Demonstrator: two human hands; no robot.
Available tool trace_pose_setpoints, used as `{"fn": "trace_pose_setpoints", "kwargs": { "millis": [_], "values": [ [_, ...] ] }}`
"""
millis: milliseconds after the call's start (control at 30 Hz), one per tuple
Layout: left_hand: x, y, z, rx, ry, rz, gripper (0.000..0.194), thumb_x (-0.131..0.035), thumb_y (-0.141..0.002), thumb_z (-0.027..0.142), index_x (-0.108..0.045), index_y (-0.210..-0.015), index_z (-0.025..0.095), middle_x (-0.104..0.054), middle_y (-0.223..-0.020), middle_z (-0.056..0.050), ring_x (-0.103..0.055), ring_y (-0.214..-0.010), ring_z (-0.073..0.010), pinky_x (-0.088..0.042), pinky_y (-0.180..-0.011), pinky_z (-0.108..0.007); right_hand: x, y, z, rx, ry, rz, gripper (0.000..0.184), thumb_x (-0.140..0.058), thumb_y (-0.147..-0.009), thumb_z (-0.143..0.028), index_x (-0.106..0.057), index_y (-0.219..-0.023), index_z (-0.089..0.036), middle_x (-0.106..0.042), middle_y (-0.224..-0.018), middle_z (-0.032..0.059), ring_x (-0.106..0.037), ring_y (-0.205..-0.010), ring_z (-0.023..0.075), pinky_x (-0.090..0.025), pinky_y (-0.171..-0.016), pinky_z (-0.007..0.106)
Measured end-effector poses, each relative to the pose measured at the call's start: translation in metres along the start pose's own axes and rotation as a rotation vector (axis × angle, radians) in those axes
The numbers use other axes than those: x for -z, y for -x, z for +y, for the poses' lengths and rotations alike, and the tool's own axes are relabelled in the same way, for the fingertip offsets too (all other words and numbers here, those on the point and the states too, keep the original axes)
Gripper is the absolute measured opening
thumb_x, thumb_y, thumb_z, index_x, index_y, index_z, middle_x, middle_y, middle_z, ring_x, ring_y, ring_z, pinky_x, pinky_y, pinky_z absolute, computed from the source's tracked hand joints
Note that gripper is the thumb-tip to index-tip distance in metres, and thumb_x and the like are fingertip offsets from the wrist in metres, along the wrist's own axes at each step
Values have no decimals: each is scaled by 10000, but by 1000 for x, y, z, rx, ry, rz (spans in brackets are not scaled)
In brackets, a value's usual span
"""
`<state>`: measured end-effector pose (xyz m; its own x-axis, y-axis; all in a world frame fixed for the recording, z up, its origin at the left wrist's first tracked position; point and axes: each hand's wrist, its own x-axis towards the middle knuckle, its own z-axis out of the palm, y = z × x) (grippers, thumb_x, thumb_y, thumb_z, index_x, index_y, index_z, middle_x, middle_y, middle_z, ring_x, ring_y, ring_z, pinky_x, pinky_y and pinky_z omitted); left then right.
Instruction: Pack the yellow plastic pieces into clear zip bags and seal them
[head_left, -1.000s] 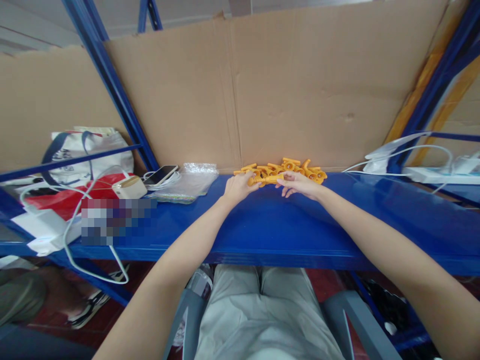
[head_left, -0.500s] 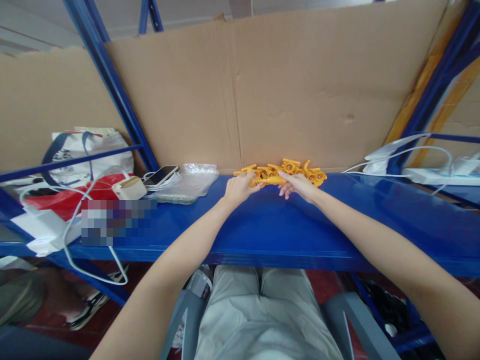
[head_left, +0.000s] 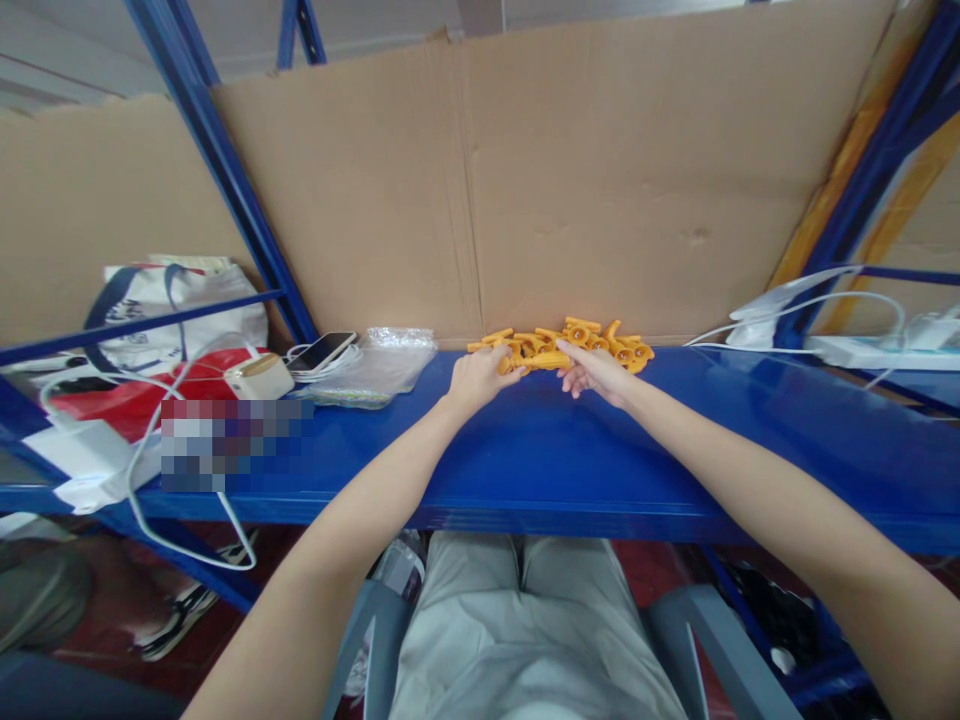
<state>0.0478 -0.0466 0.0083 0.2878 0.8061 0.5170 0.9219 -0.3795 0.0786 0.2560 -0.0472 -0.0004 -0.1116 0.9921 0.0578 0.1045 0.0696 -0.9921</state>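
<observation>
A pile of yellow plastic pipe-shaped pieces point(head_left: 619, 345), some with round cup-like ends, lies at the back of the blue tabletop against the cardboard. In front of the pile, one yellow pipe-shaped piece point(head_left: 546, 361) lies crosswise between my two hands. My left hand point(head_left: 478, 380) is closed on its left end, thumb pointing right. At the other end, my right hand point(head_left: 598, 376) pinches the piece with thumb and forefinger, its other fingers loosely curled below. The fingers partly cover both ends of the piece.
Clear plastic bags point(head_left: 379, 370) and a phone point(head_left: 324, 352) lie left of my hands. Further left are a charger point(head_left: 259, 376), white cables, a red bag and a white tote bag point(head_left: 202, 310). A power strip point(head_left: 885, 352) sits at the right. Cardboard point(head_left: 600, 180) walls the back.
</observation>
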Motion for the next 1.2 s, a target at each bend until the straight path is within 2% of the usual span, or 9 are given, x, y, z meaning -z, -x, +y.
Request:
{"fn": "trace_pose_setpoints", "kwargs": {
  "millis": [200, 333, 433, 567, 667, 733, 833, 967, 1200],
  "values": [
    [-3, -5, -4, -18, 23, -29, 356, -575, -899, 494, -648, -1127, 231, -732, -1115, -74, -689, -1034, -251, -523, -846, -323, -4, 0, -4, -126, -206, -41, 375, -541, -933, -500, -584, -704, -206, -671, -589, 27, -557, -469, 94, -485, -480, 197],
    [-9, -6, -11, -71, 95, -52, 381, -565, -911, 455, -606, -1231, 253, -695, -1228, -67, -669, -1091, -236, -518, -894, -323, -2, 1, -8, -119, -319, -50, 307, -556, -936, -391, -547, -688, -209, -667, -608, 7, -554, -491, 85, -483, -537, 200],
    [-13, -6, -15, -119, 158, -41, 511, -547, -926, 410, -460, -1412, 280, -609, -1378, -67, -630, -1175, -230, -502, -944, -330, 4, -2, -10, -69, -326, 3, 259, -518, -942, -344, -566, -730, -203, -656, -607, 10, -557, -504, 94, -482, -557, 211],
    [-15, -7, -21, -85, 208, -20, 621, -522, -938, 382, -303, -1508, 275, -588, -1398, -85, -626, -1184, -235, -499, -955, -349, 22, -14, -9, 120, -251, 158, 242, -549, -895, -436, -559, -808, -211, -684, -712, 38, -611, -597, 138, -508, -600, 254],
    [-16, -9, -27, -49, 234, -15, 611, -526, -931, 373, -320, -1492, 249, -614, -1361, -95, -624, -1184, -238, -501, -958, -361, 39, -23, -5, 354, -75, 379, 307, -598, -837, -511, -560, -950, -228, -714, -893, 58, -664, -769, 187, -535, -700, 308],
    [-17, -11, -32, -36, 241, -16, 580, -540, -918, 356, -371, -1459, 236, -638, -1325, -100, -629, -1175, -240, -506, -953, -364, 49, -26, 0, 519, 180, 523, 385, -619, -813, -514, -565, -1063, -227, -710, -1038, 86, -666, -904, 228, -532, -798, 365],
    [-20, -12, -37, -27, 246, -7, 536, -559, -898, 325, -440, -1412, 227, -668, -1273, -103, -648, -1139, -242, -515, -943, -364, 59, -27, 8, 656, 638, 618, 435, -565, -850, -485, -582, -1178, -199, -671, -1204, 146, -624, -1077, 293, -481, -920, 440],
    [-24, -15, -40, -26, 247, -15, 510, -562, -887, 295, -481, -1387, 226, -681, -1252, -104, -656, -1125, -243, -519, -952, -378, 65, -30, 17, 613, 1013, 669, 440, -465, -914, -414, -587, -1258, -168, -663, -1238, 180, -586, -1144, 338, -409, -971, 483],
    [-27, -16, -42, -40, 213, -32, 481, -550, -892, 283, -514, -1365, 206, -684, -1243, -98, -651, -1138, -235, -513, -977, -377, 65, -42, 28, 505, 1235, 609, 497, -380, -959, -362, -526, -1376, -134, -660, -1262, 190, -590, -1187, 313, -281, -1095, 557]
  ]
}}
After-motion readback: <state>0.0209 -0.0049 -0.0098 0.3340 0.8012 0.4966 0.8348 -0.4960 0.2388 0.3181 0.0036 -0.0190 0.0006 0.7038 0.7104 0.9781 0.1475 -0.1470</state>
